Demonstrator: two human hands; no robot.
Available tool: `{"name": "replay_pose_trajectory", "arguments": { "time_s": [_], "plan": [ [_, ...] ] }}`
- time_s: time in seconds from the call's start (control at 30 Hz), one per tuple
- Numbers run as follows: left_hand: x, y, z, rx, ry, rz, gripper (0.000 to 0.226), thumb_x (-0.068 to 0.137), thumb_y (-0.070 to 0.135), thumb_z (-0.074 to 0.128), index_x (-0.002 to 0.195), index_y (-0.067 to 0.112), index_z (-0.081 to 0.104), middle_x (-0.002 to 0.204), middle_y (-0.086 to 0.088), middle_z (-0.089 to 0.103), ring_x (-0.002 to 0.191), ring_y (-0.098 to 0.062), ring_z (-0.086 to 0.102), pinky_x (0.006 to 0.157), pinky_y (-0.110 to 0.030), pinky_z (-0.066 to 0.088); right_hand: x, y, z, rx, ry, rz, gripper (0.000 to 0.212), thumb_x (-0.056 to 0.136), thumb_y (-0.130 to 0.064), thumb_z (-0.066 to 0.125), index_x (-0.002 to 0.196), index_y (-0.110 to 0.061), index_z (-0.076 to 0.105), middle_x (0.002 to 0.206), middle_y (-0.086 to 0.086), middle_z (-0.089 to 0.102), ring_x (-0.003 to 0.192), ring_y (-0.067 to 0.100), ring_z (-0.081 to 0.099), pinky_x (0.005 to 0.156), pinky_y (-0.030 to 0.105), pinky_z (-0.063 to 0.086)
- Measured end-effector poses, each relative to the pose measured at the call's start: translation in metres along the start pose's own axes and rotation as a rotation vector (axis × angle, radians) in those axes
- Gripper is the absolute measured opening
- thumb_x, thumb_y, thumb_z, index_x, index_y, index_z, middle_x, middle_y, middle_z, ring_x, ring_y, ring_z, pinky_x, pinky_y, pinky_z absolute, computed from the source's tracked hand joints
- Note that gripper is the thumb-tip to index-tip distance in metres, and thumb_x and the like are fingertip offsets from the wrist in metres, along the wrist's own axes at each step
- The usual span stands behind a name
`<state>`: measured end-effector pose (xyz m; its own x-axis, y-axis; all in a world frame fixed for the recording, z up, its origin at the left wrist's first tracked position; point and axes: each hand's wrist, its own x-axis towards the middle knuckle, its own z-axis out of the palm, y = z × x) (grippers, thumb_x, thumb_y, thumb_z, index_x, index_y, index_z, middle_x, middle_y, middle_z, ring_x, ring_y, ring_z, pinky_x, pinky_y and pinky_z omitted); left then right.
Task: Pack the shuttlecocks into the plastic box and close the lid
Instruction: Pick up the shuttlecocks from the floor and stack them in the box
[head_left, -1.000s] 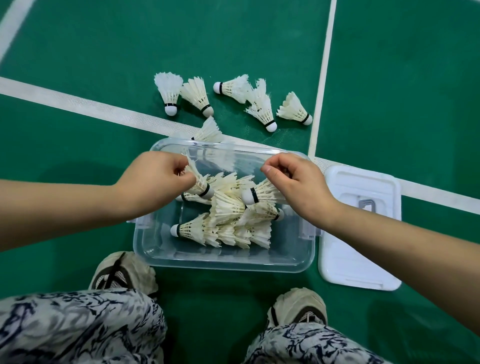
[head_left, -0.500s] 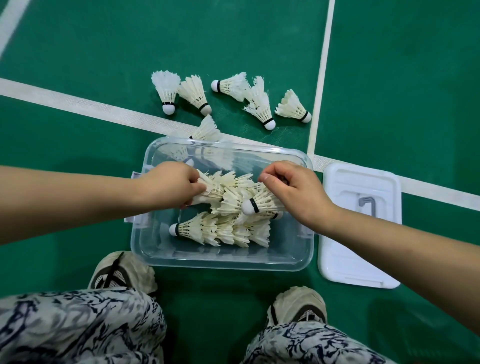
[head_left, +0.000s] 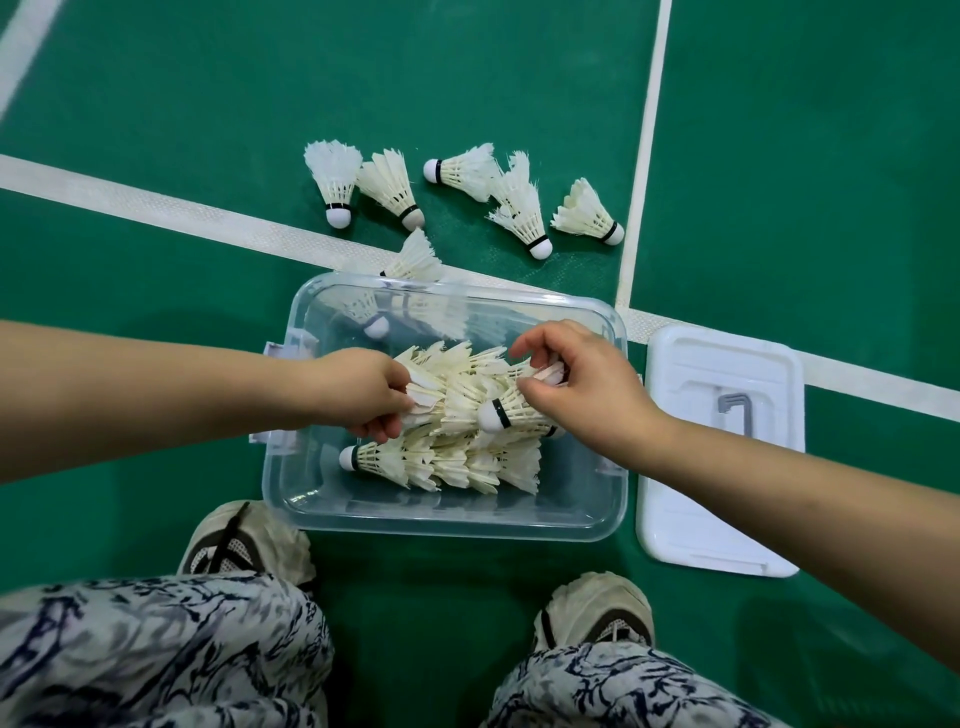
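Observation:
A clear plastic box (head_left: 447, 519) stands open on the green floor between my feet. Inside it lies a heap of several white shuttlecocks (head_left: 457, 457). My left hand (head_left: 358, 392) is down in the box, fingers pinched on the feathers of a shuttlecock (head_left: 423, 395) at the heap's left. My right hand (head_left: 582, 384) grips a shuttlecock (head_left: 511, 410) lying on top of the heap, its cork pointing left. Several more shuttlecocks (head_left: 519, 208) lie loose on the floor beyond the box, one (head_left: 415, 260) right against its far wall. The white lid (head_left: 722, 467) lies flat to the right of the box.
White court lines (head_left: 156, 208) cross the green floor behind the box. My two shoes (head_left: 249, 545) rest just in front of the box, with patterned trouser legs (head_left: 156, 649) below them.
Both hands have sunk from the box's rim down onto the heap, carrying their shuttlecocks with them. The loose shuttlecocks on the floor have not moved.

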<state>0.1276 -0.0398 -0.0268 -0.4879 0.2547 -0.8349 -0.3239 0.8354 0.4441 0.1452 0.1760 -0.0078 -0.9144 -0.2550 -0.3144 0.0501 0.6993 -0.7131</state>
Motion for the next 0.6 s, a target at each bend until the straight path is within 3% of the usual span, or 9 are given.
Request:
{"name": "replay_pose_trajectory", "arguments": {
  "time_s": [0.1, 0.23, 0.3, 0.4, 0.47, 0.6],
  "plan": [
    [-0.002, 0.000, 0.002, 0.027, -0.057, 0.017, 0.025, 0.093, 0.017, 0.047, 0.069, 0.013, 0.050, 0.065, 0.000, 0.063, 0.055, -0.010, 0.058, 0.057, -0.022, 0.046, -0.001, -0.001, -0.002, 0.019, 0.006, -0.002, 0.032, 0.077, -0.009, 0.064, 0.102, -0.027, 0.056, 0.092, -0.015, 0.044, 0.080, -0.008, 0.044, 0.069, -0.001, 0.031],
    [-0.008, 0.004, -0.007, 0.168, -0.087, 0.025, 0.018, 0.091, 0.028, 0.052, 0.085, 0.013, 0.061, 0.070, 0.004, 0.065, 0.063, -0.010, 0.060, 0.062, -0.020, 0.049, 0.000, -0.008, -0.001, 0.112, 0.025, 0.001, 0.040, 0.077, -0.010, 0.067, 0.103, -0.033, 0.047, 0.107, -0.007, 0.045, 0.077, 0.006, 0.052, 0.069, 0.009, 0.041],
    [-0.011, 0.010, -0.019, 0.262, -0.031, 0.060, 0.022, 0.090, 0.033, 0.052, 0.090, 0.014, 0.063, 0.072, 0.005, 0.066, 0.065, -0.010, 0.061, 0.061, -0.019, 0.048, 0.002, -0.012, -0.002, 0.138, 0.024, -0.020, 0.038, 0.077, -0.009, 0.067, 0.100, -0.033, 0.048, 0.099, -0.007, 0.049, 0.076, 0.009, 0.054, 0.068, 0.011, 0.042],
    [-0.017, 0.019, -0.036, 0.400, 0.182, 0.192, 0.022, 0.086, 0.038, 0.055, 0.096, 0.019, 0.059, 0.074, 0.010, 0.061, 0.070, -0.013, 0.058, 0.066, -0.025, 0.042, 0.005, -0.017, -0.003, 0.144, -0.004, -0.069, 0.029, 0.081, -0.008, 0.064, 0.095, -0.030, 0.051, 0.085, -0.011, 0.056, 0.075, 0.010, 0.054, 0.071, 0.018, 0.042],
    [-0.021, 0.022, -0.039, 0.380, 0.308, 0.303, 0.032, 0.083, 0.037, 0.061, 0.110, 0.023, 0.052, 0.086, 0.009, 0.057, 0.078, -0.017, 0.055, 0.072, -0.026, 0.039, 0.006, -0.019, -0.001, 0.156, -0.022, -0.102, 0.027, 0.083, -0.008, 0.062, 0.093, -0.031, 0.052, 0.082, -0.013, 0.058, 0.075, 0.008, 0.053, 0.074, 0.021, 0.043],
    [-0.027, 0.019, -0.034, 0.359, 0.309, 0.489, 0.050, 0.077, 0.038, 0.067, 0.121, 0.030, 0.045, 0.108, 0.008, 0.043, 0.090, -0.011, 0.051, 0.083, -0.025, 0.040, 0.009, -0.027, 0.003, 0.188, -0.068, -0.183, 0.032, 0.084, -0.006, 0.061, 0.087, -0.036, 0.051, 0.077, -0.020, 0.056, 0.076, -0.006, 0.052, 0.075, 0.012, 0.041]
  ]
}}
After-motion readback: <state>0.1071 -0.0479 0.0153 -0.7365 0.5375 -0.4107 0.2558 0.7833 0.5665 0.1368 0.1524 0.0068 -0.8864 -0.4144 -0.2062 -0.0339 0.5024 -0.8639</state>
